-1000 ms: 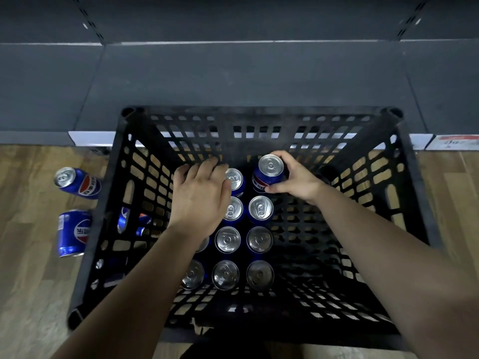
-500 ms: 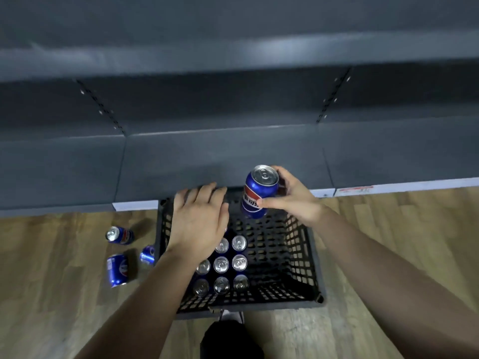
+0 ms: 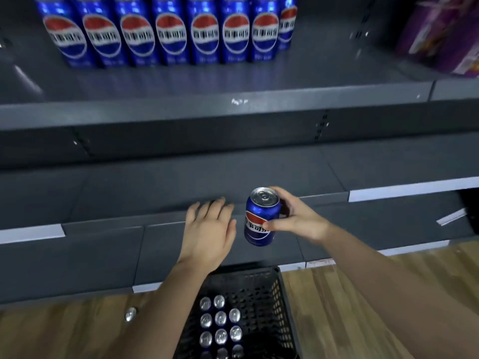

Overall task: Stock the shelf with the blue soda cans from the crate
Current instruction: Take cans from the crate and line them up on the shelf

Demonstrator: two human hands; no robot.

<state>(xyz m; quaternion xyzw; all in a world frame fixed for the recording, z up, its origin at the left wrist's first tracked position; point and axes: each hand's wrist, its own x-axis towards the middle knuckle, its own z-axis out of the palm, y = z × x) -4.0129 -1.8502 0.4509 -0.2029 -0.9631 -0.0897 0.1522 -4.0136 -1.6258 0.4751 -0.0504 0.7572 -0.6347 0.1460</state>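
My right hand (image 3: 298,220) grips an upright blue soda can (image 3: 261,217) in mid-air, above the black crate (image 3: 267,301) and in front of the lower grey shelves. My left hand (image 3: 208,230) hovers just left of the can, palm down, fingers apart, holding nothing. Several more cans (image 3: 220,325) stand in the crate on the wooden floor, silver tops up. A row of several blue cans (image 3: 166,32) lines the upper shelf (image 3: 233,104) at the top of the view.
A loose can (image 3: 130,314) lies on the wooden floor left of the crate. Purple packages (image 3: 445,35) sit on the upper shelf at the far right. Two bare grey shelves (image 3: 155,182) lie between the hands and the stocked shelf.
My right hand lifted the can out of the crate and up to shelf height. My left hand left the crate and rose beside it. The view tilted up to the stocked shelf.
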